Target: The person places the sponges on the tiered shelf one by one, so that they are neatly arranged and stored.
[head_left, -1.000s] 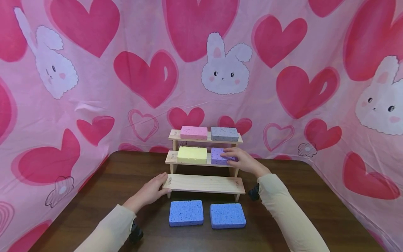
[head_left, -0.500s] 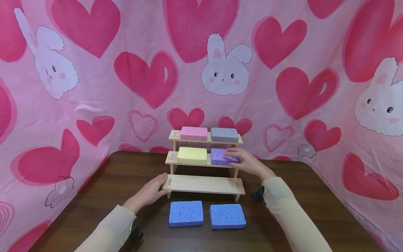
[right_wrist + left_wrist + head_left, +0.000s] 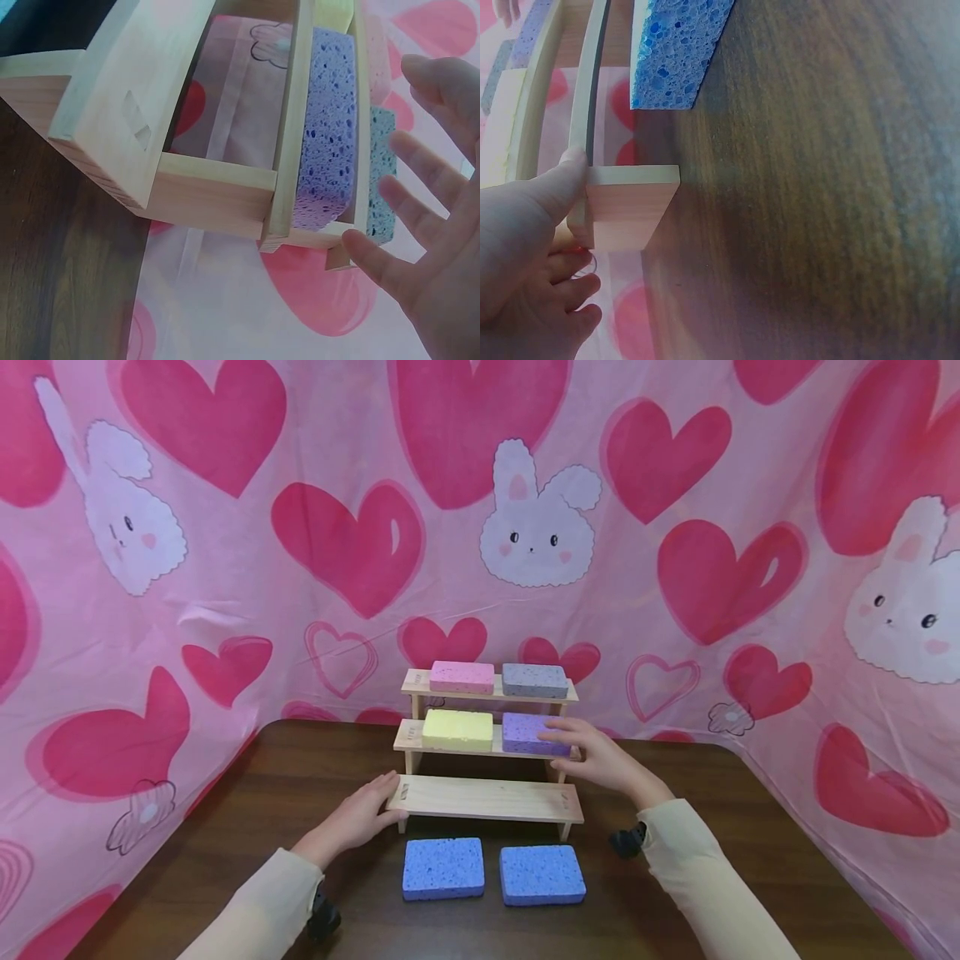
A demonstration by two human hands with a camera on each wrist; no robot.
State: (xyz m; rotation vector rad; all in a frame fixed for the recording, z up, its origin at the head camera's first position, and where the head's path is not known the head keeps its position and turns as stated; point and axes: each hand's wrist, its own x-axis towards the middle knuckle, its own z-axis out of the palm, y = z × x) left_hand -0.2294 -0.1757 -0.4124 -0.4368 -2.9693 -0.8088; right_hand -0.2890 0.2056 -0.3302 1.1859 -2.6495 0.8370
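My left hand [image 3: 358, 817] grips the left end of the lowest step of a three-step wooden display stand [image 3: 483, 798]. In the left wrist view its thumb [image 3: 564, 180] lies on the board's edge, with the fingers around the end. My right hand [image 3: 603, 760] is beside the right end of the middle step, its fingers spread and holding nothing. Just left of that hand, a purple sponge [image 3: 525, 732] lies flat on the middle step, next to a yellow sponge [image 3: 457, 731]. The right wrist view shows a gap between the fingers and the purple sponge [image 3: 328, 124].
A pink sponge [image 3: 462, 677] and a grey sponge [image 3: 535, 680] lie on the top step. Two blue sponges [image 3: 443, 868] lie side by side on the dark wooden table [image 3: 315, 768] in front of the stand. A pink heart-and-bunny cloth [image 3: 337, 552] hangs behind and at both sides.
My right hand has drawn away from the purple sponge, moving right and slightly toward me, and its fingers have let go. The sponge stays on the middle step. My left hand has not moved.
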